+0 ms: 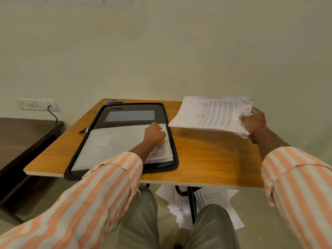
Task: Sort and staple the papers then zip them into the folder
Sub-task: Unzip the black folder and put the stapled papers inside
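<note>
Head view: open zip folder [133,106], clear sleeves [111,146] inside, papers [212,114] beside.

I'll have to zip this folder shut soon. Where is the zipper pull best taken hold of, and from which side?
Pinch the zipper pull by its flat metal tab, coming from the left. It lies flat on the table, just outside the open folder's left edge.

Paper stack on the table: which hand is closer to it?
Right. The right hand grips the paper stack at its right edge. The left hand is apart from it, on the open folder to the stack's left.
</note>
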